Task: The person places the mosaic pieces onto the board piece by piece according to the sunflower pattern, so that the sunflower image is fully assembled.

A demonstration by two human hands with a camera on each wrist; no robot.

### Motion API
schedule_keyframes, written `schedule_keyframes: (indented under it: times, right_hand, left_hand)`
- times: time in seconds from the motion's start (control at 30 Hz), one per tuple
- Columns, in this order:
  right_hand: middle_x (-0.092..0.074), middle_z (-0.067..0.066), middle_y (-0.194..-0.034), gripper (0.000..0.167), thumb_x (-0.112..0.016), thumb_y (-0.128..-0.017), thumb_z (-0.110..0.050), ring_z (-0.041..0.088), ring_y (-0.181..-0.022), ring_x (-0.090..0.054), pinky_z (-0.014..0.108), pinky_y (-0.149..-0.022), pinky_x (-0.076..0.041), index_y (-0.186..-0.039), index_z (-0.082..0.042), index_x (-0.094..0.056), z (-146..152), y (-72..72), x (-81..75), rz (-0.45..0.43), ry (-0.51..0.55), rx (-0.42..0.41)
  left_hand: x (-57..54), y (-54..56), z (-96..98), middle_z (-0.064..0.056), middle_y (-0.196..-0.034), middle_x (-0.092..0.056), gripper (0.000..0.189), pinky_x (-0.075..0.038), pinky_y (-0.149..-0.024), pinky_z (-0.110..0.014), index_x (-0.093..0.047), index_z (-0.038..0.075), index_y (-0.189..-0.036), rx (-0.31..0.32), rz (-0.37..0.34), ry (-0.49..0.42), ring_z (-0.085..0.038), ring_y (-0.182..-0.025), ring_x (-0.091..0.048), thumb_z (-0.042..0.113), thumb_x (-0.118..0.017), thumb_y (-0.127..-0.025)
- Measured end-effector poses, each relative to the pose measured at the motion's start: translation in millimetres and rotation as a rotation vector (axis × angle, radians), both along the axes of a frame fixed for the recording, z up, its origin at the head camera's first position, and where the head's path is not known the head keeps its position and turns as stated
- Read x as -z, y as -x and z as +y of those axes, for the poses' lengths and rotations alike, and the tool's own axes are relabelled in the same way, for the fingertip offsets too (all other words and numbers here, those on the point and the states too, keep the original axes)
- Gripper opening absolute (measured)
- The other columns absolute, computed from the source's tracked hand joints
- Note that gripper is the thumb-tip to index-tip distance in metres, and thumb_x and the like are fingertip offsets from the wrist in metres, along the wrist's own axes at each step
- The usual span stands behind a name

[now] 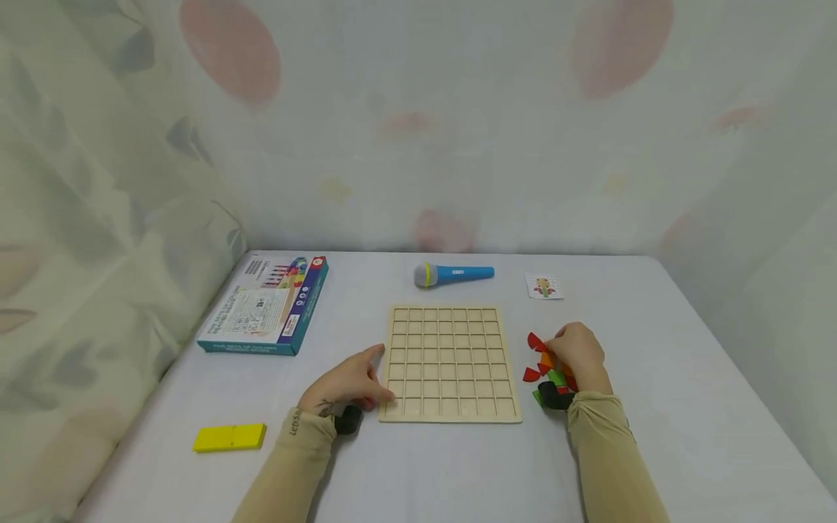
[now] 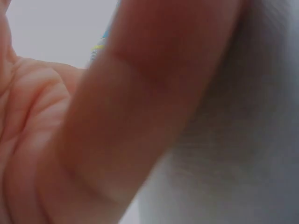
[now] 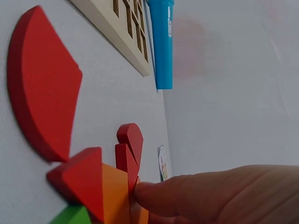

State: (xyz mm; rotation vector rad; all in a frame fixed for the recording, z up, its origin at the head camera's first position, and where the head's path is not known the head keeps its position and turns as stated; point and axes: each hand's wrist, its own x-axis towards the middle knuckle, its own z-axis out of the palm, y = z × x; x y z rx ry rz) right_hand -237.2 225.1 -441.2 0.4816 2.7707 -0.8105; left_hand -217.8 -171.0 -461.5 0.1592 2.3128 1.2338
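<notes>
In the head view a pale wooden grid board (image 1: 451,363) lies mid-table. My left hand (image 1: 346,379) rests at its left side, thumb on the lower-left corner and index finger by the edge, spread apart. The left thumb (image 2: 126,102) fills much of the left wrist view. Over a heap of coloured pieces at the board's right, my right hand (image 1: 578,352) reaches down with bent fingers. Its thumb (image 3: 163,193) presses an orange block (image 3: 139,212) within the heap; the other fingers are mostly hidden. Red pieces (image 3: 46,84) and a green piece (image 3: 74,215) lie around it.
A blue toy microphone (image 1: 461,273) lies behind the board, and a small picture card (image 1: 543,286) behind the heap. At the left are a flat boxed set (image 1: 261,309) and a yellow block (image 1: 229,437). Curtain-like fabric (image 1: 418,123) borders the table's back.
</notes>
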Motion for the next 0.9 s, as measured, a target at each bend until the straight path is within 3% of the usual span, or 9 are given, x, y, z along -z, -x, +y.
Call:
schedule_keyframes:
  times: [0.23,0.57,0.73,0.9]
  right_hand:
    - [-0.057,0.018,-0.088,0.029,-0.061,-0.083,-0.021,0.03,-0.078,-0.051,0.034,-0.061,-0.043,-0.097,0.004,-0.057,0,-1.7,2.4,0.029,0.023,0.007]
    - [-0.06,0.017,-0.089,0.027,-0.061,-0.083,-0.019,0.029,-0.079,-0.053,0.033,-0.062,-0.044,-0.097,0.003,-0.061,-1,-2.7,-1.3,0.054,0.079,0.016]
    - [-0.058,0.013,-0.089,0.024,-0.06,-0.085,-0.021,0.025,-0.079,-0.05,0.029,-0.059,-0.042,-0.097,0.0,-0.062,-14,0.9,-11.5,0.152,0.19,0.023]
    - [-0.062,0.015,-0.089,0.024,-0.059,-0.087,-0.021,0.022,-0.075,-0.057,0.026,-0.057,-0.045,-0.099,0.0,-0.062,-42,16.2,-26.0,0.229,0.356,-0.017]
  left_hand:
    - [3.7,0.2,-0.2,-0.011,-0.074,-0.058,0.105,-0.051,-0.051,-0.029,-0.021,0.005,-0.147,0.033,0.016,-0.031,-0.016,-0.054,-0.057,0.01,-0.083,-0.062]
    - [3.1,-1.1,4.0,-0.011,-0.074,-0.057,0.1,-0.051,-0.05,-0.028,-0.022,0.005,-0.147,0.002,0.037,-0.026,-0.017,-0.054,-0.057,0.003,-0.079,-0.064]
    - [1.6,-3.6,6.8,-0.011,-0.074,-0.057,0.099,-0.051,-0.05,-0.028,-0.021,0.003,-0.146,0.003,0.047,-0.018,-0.016,-0.053,-0.058,0.002,-0.078,-0.065]
    - [0.6,-4.6,8.9,-0.011,-0.073,-0.056,0.099,-0.05,-0.049,-0.027,-0.021,0.002,-0.146,0.008,0.051,-0.027,-0.016,-0.053,-0.057,0.002,-0.078,-0.065]
